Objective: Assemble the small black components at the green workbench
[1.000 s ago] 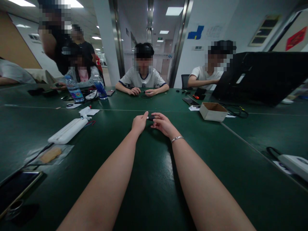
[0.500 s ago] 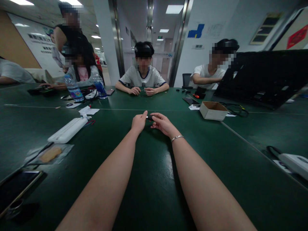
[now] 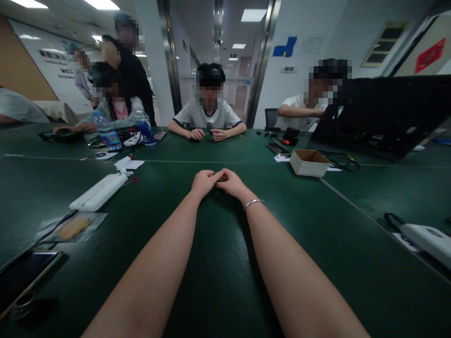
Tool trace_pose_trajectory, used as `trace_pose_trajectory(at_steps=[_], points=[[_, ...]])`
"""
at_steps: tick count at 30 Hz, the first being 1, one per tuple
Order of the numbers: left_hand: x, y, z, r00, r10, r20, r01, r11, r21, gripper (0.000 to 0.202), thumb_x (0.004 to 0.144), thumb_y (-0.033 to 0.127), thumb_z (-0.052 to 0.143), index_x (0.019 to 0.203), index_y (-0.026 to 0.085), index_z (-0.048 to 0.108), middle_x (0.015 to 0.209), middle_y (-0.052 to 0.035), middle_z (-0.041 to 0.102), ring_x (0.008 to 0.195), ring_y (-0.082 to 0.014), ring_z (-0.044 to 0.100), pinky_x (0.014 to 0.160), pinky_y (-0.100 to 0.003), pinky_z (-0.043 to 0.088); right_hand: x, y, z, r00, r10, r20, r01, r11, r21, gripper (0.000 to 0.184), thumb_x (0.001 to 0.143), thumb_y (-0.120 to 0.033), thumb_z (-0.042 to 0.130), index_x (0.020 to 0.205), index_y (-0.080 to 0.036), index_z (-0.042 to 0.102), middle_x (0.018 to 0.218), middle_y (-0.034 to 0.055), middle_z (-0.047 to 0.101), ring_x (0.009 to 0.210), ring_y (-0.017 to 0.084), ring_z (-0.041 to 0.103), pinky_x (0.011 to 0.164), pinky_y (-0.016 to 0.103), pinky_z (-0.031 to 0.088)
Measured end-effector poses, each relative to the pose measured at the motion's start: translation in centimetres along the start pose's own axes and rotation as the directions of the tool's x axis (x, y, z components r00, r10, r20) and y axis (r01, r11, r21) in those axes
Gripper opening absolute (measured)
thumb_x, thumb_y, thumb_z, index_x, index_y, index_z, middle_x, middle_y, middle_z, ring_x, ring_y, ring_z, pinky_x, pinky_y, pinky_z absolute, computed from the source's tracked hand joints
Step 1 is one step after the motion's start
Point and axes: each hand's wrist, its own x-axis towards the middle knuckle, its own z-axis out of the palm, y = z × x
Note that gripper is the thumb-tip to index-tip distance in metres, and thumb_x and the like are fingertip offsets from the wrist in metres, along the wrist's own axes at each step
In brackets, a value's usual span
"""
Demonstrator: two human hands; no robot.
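Note:
Over the green table [image 3: 218, 244], my left hand [image 3: 204, 182] and my right hand [image 3: 230, 182] meet in front of me, fingertips touching. Both are closed, with thumbs and fingers pressed together. Between them is a small black object with a silver end, about a finger joint long; the fingers now cover nearly all of it. Its exact kind is too small to make out. A silver bracelet [image 3: 252, 204] circles my right wrist.
A white box [image 3: 308, 164] stands right of my hands, before a large black screen [image 3: 380, 117]. On the left lie a white pouch [image 3: 98, 191], a plastic packet [image 3: 75, 228] and a phone [image 3: 30, 267]. Bottles [image 3: 107, 131] stand farther back. A person [image 3: 211, 112] sits opposite.
My right hand has moved left and closed in against my left hand. The small black object, visible between them before, is now hidden by the fingers. The standing person at the back has shifted right.

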Motion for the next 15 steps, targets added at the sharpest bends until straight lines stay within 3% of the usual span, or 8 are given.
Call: trace_pose_trajectory(at_steps=[5,10,13,15], points=[[-0.9,0.5,-0.3,0.993,0.026,0.119,-0.037,0.995,0.089,0.049,0.073,0.059,0.060,0.052,0.018,0.041,0.050,0.0053,0.037,0.051,-0.0098,0.033,0.052,-0.027,0.019,-1.2,-0.9,0.5,0.996,0.064,-0.058,-0.066,0.997,-0.046,0.017,0.068,-0.007,0.063,0.075,-0.017,0.051,0.049,-0.0091,0.046,0.037,0.007,0.041,0.034,0.015,0.030],[-2.6,1.6,-0.7,0.972,0.009,0.236,-0.053,0.982,0.182,0.053,0.079,0.067,0.046,0.059,0.019,0.054,0.056,0.0020,0.049,0.057,-0.0132,0.044,0.055,-0.027,0.026,-2.3,-1.3,0.3,0.984,0.161,-0.077,-0.155,0.985,0.073,0.018,0.071,-0.002,0.058,0.076,-0.017,0.049,0.052,-0.0054,0.054,0.041,0.009,0.053,0.034,0.013,0.034],[-5.0,3.1,-2.5,0.916,0.012,0.402,-0.141,0.946,0.293,0.056,0.081,0.067,0.040,0.062,0.019,0.061,0.066,-0.0025,0.058,0.063,-0.0155,0.049,0.057,-0.028,0.029,-4.2,-1.0,-2.6,0.986,0.166,-0.026,-0.163,0.980,0.111,0.019,0.071,-0.008,0.066,0.076,-0.016,0.050,0.063,-0.0012,0.061,0.048,0.010,0.059,0.036,0.014,0.038],[-7.5,4.4,-5.2,0.843,-0.049,0.535,-0.193,0.902,0.387,0.053,0.080,0.066,0.044,0.060,0.019,0.060,0.065,-0.0028,0.058,0.059,-0.0152,0.049,0.056,-0.028,0.030,-6.7,-0.9,-5.9,0.986,0.165,-0.022,-0.162,0.981,0.108,0.024,0.070,-0.020,0.074,0.078,-0.015,0.053,0.066,0.0009,0.062,0.049,0.011,0.059,0.037,0.015,0.041]])
